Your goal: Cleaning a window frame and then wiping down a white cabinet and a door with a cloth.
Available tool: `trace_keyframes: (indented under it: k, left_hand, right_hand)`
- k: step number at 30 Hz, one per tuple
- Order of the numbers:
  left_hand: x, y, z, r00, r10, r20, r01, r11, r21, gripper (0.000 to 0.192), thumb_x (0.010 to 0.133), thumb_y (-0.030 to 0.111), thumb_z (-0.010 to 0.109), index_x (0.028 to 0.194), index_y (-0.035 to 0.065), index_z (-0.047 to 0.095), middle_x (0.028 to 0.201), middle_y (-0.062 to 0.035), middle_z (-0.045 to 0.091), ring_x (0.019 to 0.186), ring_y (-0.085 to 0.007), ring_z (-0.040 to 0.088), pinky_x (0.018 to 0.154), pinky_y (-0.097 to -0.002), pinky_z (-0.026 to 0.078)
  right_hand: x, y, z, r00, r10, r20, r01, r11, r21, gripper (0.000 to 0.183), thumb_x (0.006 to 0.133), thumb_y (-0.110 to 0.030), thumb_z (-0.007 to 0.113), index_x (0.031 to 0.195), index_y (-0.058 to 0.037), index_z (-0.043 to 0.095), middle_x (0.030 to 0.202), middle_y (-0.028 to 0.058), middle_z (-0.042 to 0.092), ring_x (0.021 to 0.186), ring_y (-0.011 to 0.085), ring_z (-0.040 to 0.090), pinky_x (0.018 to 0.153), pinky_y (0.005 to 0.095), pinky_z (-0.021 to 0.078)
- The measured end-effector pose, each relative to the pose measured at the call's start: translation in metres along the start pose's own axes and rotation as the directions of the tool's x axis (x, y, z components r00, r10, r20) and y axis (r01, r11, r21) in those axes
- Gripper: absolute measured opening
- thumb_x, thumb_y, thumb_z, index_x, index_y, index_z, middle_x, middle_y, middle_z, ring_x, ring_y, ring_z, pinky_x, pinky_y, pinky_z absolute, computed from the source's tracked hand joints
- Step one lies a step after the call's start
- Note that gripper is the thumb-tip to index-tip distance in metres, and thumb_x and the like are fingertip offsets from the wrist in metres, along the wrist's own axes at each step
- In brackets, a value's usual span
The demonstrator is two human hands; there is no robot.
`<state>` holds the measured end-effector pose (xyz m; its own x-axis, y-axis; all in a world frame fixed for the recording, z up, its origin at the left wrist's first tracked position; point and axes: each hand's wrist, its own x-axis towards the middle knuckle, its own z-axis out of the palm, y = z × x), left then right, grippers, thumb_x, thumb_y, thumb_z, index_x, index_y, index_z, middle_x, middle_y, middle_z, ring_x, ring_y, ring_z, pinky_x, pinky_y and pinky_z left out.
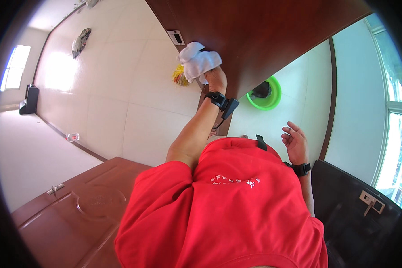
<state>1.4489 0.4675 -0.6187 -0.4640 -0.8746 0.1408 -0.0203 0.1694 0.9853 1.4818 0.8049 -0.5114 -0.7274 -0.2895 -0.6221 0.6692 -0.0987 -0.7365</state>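
A folded white cloth [200,62] is in my left hand [216,80], which presses it against the edge and lower face of a reddish-brown wooden panel [254,30]. Just above the cloth, a metal strike plate [176,37] is set into the panel's edge. The cloth hides most of my left fingers. My right hand [295,142] hangs at the right of my body, fingers apart and slightly curled, holding nothing. Each wrist wears a black strap, the left one with a black device [230,108] on it.
A green plastic basin [277,97] with something dark inside stands on the floor. Yellow bristles [180,75] show beside the panel. A brown door [63,227] is at lower left, a dark door [341,197] at lower right. A plastic bottle [73,137] lies by the left wall.
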Motion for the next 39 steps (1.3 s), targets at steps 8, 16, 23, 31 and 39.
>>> trace_keyframes:
  k: [8, 16, 23, 31, 39]
  left_hand:
    - [-0.055, -0.038, 0.035, 0.869, 0.159, 0.469, -0.139, 0.987, -0.078, 0.048, 0.096, 0.038, 0.046, 0.134, 0.0097, 0.039, 0.131, -0.0089, 0.049, 0.124, -0.0255, 0.044, 0.108, -0.0416, 0.031]
    - [-0.034, -0.042, -0.025, 0.682, 0.261, 0.684, -0.494, 0.853, 0.167, 0.053, 0.083, 0.026, 0.068, 0.131, 0.0143, 0.049, 0.132, -0.0072, 0.052, 0.127, -0.0276, 0.045, 0.107, -0.0395, 0.034]
    - [0.007, -0.045, -0.037, 0.454, 0.303, 0.838, -0.726, 0.671, 0.15, 0.053, 0.079, 0.026, 0.066, 0.129, 0.0174, 0.051, 0.134, -0.0104, 0.051, 0.126, -0.0322, 0.044, 0.108, -0.0425, 0.033]
    - [0.02, 0.063, 0.012, 0.369, 0.621, 0.692, -0.879, 0.474, 0.043, 0.07, 0.081, 0.039, 0.063, 0.141, 0.0155, 0.037, 0.143, -0.0097, 0.041, 0.133, -0.0287, 0.037, 0.11, -0.0428, 0.03]
    - [0.01, 0.056, 0.039, 0.228, 0.238, 0.944, -0.963, 0.196, 0.184, 0.059, 0.089, 0.039, 0.054, 0.139, 0.0129, 0.039, 0.139, -0.0122, 0.046, 0.13, -0.0287, 0.041, 0.11, -0.04, 0.03]
  right_hand:
    - [-0.002, 0.0, 0.002, 1.0, -0.013, 0.017, 0.013, 1.0, 0.003, 0.034, 0.093, -0.011, 0.048, 0.125, -0.0001, 0.051, 0.103, 0.0106, 0.064, 0.082, 0.0153, 0.062, 0.074, 0.0262, 0.0504]
    - [-0.001, 0.004, -0.007, 0.999, -0.039, -0.028, 0.04, 0.999, 0.004, 0.034, 0.093, -0.012, 0.049, 0.125, -0.0004, 0.052, 0.103, 0.0106, 0.065, 0.082, 0.0153, 0.062, 0.074, 0.0264, 0.0503]
    - [-0.001, 0.006, -0.007, 0.998, -0.033, -0.045, 0.035, 0.999, 0.03, 0.032, 0.093, -0.01, 0.048, 0.124, -0.0004, 0.052, 0.102, 0.0106, 0.065, 0.081, 0.0152, 0.062, 0.073, 0.0258, 0.0502]
    - [-0.003, 0.005, -0.002, 0.998, -0.056, 0.013, 0.055, 0.997, 0.058, 0.03, 0.093, -0.007, 0.046, 0.121, 0.0006, 0.054, 0.1, 0.0112, 0.065, 0.08, 0.0151, 0.063, 0.072, 0.0252, 0.0509]
    - [-0.002, 0.011, -0.01, 0.997, -0.05, -0.066, 0.056, 0.993, 0.105, 0.03, 0.093, -0.007, 0.046, 0.121, 0.0008, 0.054, 0.099, 0.0106, 0.065, 0.079, 0.0152, 0.063, 0.072, 0.0254, 0.0513]
